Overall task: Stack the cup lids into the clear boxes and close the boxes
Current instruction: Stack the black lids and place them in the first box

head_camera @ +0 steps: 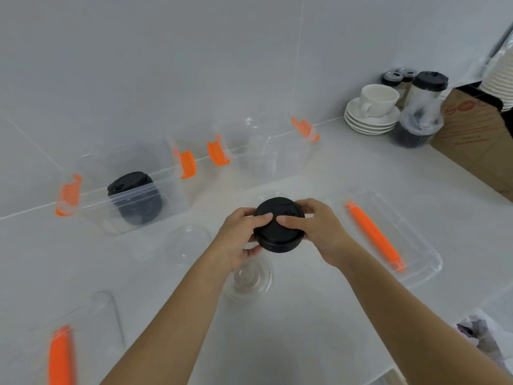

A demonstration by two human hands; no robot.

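While hands [280, 229] grip black lids [279, 237], counter [305, 315] lies open

A single head-worn wide-angle view looks forward and steeply down onto a white counter [319, 315], close enough that both forearms enter from the bottom edge. It faces the tiled wall [166, 65] along the counter's far edge. Straight lines bow toward the frame's borders.

It looked like a café's back counter. A white desk [277, 329] met a white tiled wall [166, 65]. At the far right stood a white cup [379, 98] on stacked saucers [369, 123], sleeves of black lids [422, 107], a cardboard box [477, 134] and stacked paper cups [499, 73].
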